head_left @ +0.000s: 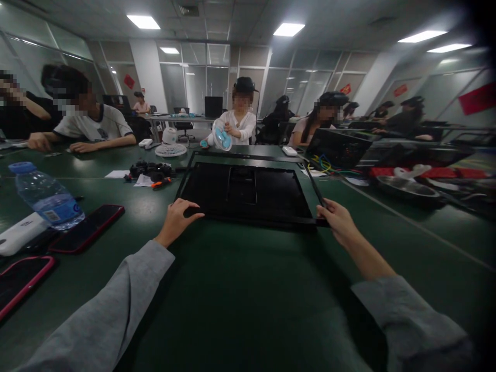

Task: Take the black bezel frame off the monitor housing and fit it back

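A large flat black panel [248, 188], like a monitor's back, lies on the dark green table [240, 289] in front of me. My left hand [176, 219] rests on its near left corner, fingers curled over the edge. My right hand [337, 219] grips the near right corner, fingers closed on the rim. Both my arms wear grey sleeves.
At the left lie a water bottle [46, 196], a red-edged phone [87, 227], another phone [21, 281] and a white box [19, 232]. Small tools [151, 170] and a white fan [170, 143] sit behind. Several people sit across the table; one holds a blue fan [222, 135]. Coloured wires [325, 165] lie right.
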Demonstrator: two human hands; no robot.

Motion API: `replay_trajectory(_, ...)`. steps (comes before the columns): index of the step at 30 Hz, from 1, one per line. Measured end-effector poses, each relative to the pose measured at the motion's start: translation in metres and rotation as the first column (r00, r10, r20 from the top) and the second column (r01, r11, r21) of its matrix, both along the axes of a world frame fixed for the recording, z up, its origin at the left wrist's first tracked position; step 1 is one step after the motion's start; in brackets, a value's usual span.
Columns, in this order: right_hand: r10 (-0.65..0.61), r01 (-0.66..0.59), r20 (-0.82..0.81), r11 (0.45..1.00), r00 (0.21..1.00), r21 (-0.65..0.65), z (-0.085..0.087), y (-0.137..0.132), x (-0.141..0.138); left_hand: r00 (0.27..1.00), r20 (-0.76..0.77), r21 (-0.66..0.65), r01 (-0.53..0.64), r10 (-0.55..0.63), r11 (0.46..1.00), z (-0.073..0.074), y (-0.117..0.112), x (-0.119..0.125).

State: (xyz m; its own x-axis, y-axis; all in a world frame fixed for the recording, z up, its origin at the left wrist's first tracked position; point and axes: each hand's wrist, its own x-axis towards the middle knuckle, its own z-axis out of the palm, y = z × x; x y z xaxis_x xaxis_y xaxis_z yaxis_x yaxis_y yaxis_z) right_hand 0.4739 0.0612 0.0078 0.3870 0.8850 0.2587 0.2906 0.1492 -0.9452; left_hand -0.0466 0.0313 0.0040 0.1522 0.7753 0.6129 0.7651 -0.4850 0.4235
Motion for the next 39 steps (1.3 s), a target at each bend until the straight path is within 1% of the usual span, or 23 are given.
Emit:
replay_trajectory(2, -0.119, 0.103, 0.204, 0.991, 0.972, 0.083, -0.014, 0.001, -0.009, 0.999, -0.031, -0.028, 0.025, -0.025, 0.999, -0.003, 0.007, -0.001)
replay_trajectory(4, -0.189, 0.141, 0.350, 0.977, 0.917, 0.157, -0.024, 0.000, -0.018, 0.998, -0.058, -0.068, 0.023, -0.027, 0.997, -0.006, 0.013, -0.003)
replay_trajectory(6, -0.235, 0.158, 0.436, 0.966, 0.869, 0.207, -0.028, -0.001, -0.024, 0.997, -0.081, -0.102, 0.000, -0.009, 0.995, -0.008, 0.016, -0.005)
replay_trajectory(8, -0.277, 0.185, 0.483, 0.955, 0.831, 0.230, -0.027, -0.004, -0.028, 0.994, -0.108, -0.124, -0.025, 0.011, 0.992, -0.009, 0.016, -0.006)
replay_trajectory(10, -0.299, 0.207, 0.502, 0.951, 0.812, 0.232, -0.027, -0.006, -0.030, 0.991, -0.132, -0.140, -0.038, 0.019, 0.989, -0.010, 0.016, -0.007)
replay_trajectory(12, -0.296, 0.214, 0.504, 0.953, 0.811, 0.216, -0.027, -0.006, -0.033, 0.991, -0.135, -0.152, -0.038, 0.017, 0.988, -0.011, 0.017, -0.008)
replay_trajectory(18, -0.269, 0.212, 0.496, 0.963, 0.826, 0.170, -0.033, -0.003, -0.039, 0.997, -0.083, -0.147, -0.004, -0.008, 0.989, -0.014, 0.022, -0.012)
replay_trajectory(23, -0.256, 0.208, 0.469, 0.966, 0.845, 0.152, -0.034, -0.003, -0.038, 0.999, -0.052, -0.136, -0.006, -0.001, 0.991, -0.012, 0.020, -0.010)
replay_trajectory(29, -0.222, 0.214, 0.472, 0.974, 0.853, 0.073, -0.037, -0.001, -0.034, 0.999, -0.049, -0.147, 0.010, -0.017, 0.989, -0.009, 0.017, -0.009)
replay_trajectory(31, -0.214, 0.205, 0.479, 0.976, 0.851, 0.071, -0.039, 0.001, -0.032, 0.999, -0.016, -0.117, -0.040, 0.038, 0.992, -0.010, 0.019, -0.010)
replay_trajectory(33, -0.210, 0.196, 0.486, 0.977, 0.848, 0.080, -0.041, 0.003, -0.031, 0.987, 0.048, -0.055, -0.153, 0.156, 0.987, -0.013, 0.022, -0.012)
replay_trajectory(35, -0.209, 0.191, 0.489, 0.978, 0.847, 0.086, -0.043, 0.004, -0.030, 0.959, 0.114, -0.025, -0.258, 0.259, 0.966, -0.016, 0.026, -0.015)
replay_trajectory(37, -0.197, 0.183, 0.483, 0.980, 0.853, 0.076, -0.044, 0.005, -0.030, 0.939, 0.151, -0.085, -0.299, 0.309, 0.950, -0.020, 0.029, -0.018)
replay_trajectory(39, -0.181, 0.173, 0.474, 0.983, 0.862, 0.061, -0.044, 0.006, -0.028, 0.927, 0.175, -0.195, -0.298, 0.332, 0.934, -0.024, 0.032, -0.020)
